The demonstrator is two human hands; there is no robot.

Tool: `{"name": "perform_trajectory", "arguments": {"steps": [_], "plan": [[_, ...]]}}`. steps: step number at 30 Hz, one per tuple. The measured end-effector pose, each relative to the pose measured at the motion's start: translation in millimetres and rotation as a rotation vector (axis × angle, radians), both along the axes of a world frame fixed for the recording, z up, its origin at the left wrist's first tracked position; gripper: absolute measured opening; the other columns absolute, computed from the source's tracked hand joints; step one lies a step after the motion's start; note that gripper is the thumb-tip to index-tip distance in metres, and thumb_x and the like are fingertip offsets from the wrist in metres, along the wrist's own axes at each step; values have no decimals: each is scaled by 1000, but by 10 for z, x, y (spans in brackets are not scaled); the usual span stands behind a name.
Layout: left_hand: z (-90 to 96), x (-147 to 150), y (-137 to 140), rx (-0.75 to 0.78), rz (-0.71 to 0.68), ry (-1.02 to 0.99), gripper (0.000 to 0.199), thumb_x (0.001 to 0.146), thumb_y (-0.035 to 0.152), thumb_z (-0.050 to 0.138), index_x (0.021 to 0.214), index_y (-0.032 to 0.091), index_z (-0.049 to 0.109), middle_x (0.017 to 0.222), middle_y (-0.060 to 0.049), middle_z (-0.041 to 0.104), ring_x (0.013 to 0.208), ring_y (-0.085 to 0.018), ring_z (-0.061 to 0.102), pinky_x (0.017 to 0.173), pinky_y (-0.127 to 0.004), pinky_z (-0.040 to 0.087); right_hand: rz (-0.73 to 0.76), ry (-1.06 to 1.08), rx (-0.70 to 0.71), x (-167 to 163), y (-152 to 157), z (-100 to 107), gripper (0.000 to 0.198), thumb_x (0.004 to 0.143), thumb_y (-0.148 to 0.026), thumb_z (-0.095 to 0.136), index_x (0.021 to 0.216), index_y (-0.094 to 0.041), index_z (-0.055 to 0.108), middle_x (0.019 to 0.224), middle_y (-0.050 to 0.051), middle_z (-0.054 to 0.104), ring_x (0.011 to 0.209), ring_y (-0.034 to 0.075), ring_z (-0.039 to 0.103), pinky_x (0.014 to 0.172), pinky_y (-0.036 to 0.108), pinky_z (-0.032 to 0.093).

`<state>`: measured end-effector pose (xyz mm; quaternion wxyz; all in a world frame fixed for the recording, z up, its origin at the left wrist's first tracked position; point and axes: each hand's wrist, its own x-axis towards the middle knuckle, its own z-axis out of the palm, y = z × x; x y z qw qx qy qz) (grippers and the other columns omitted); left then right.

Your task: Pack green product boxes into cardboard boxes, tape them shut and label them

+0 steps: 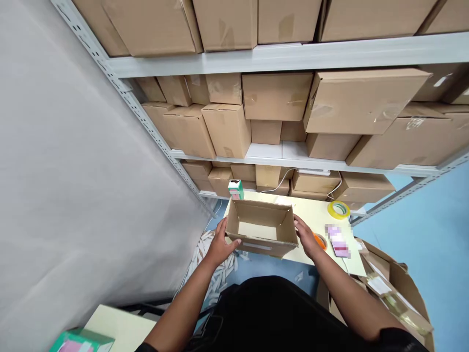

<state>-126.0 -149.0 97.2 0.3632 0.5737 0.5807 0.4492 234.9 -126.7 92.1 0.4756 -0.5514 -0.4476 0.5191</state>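
Note:
An open-topped cardboard box point(262, 213) sits at the near edge of the pale yellow table point(311, 210), its inside showing nothing. A white strip runs along its front side. At the left end, my left hand point(223, 244) grips the box with the thumb over the near rim. My right hand point(307, 236) presses against the opposite end, its fingertips partly behind the wall. Right beyond the box's far left corner stands a small green and white carton point(236, 189). An orange tape roll point(320, 241) lies beside my right wrist.
Shelves point(264, 59) packed with cardboard boxes rise behind the table. A yellow tape roll point(339, 210) and a pixelated pinkish item point(339, 242) lie on the table's right. A large carton of cardboard scraps point(410, 293) stands lower right. Paper strips point(220, 274) litter the floor left.

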Motion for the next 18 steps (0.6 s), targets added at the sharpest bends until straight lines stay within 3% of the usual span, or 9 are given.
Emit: {"name": "perform_trajectory", "arguments": {"steps": [2,7,9,11,13,16,18], "plan": [[76,25,24,39,-61,85,87,66,31,90,145,26,56,155,-14,48,149,-34,42,121,-46,37,15,9,-20,58,14,-16,56,92,-67,56,137,-36,66,147,4,64,135,34,57,105,51,51],[114,-18,52,1,-188,145,89,70,35,88,152,30,53,163,-14,42,137,-35,55,97,-43,57,-22,-93,2,48,33,-84,61,88,-71,63,139,-37,65,151,4,60,144,33,50,121,54,38],[151,-77,93,52,-218,187,87,70,34,89,150,30,55,163,-14,42,142,-36,50,101,-44,56,-30,-112,28,6,4,-100,64,88,-71,64,142,-37,62,153,4,59,145,32,50,123,52,36],[213,-136,159,111,-249,197,89,67,33,91,149,29,55,163,-14,42,149,-38,42,109,-48,51,-54,-102,57,-51,-30,-87,66,88,-71,63,144,-36,60,154,4,58,144,31,51,121,50,39],[273,-183,235,140,-279,160,97,65,32,92,153,28,50,162,-16,42,147,-39,44,110,-49,50,-92,-82,72,-117,-46,-46,64,91,-72,56,141,-34,62,150,5,61,140,30,55,116,48,45],[310,-237,348,150,-350,136,107,65,32,92,160,29,41,161,-16,44,140,-38,52,105,-47,55,-160,-44,45,-214,-18,11,61,95,-74,45,132,-31,68,135,7,71,124,31,66,101,46,56],[288,-270,415,167,-416,205,105,67,35,92,159,31,42,164,-14,40,145,-39,47,108,-46,53,-206,-35,10,-269,28,4,59,92,-73,50,126,-29,70,123,7,76,113,32,70,93,46,58]]}}
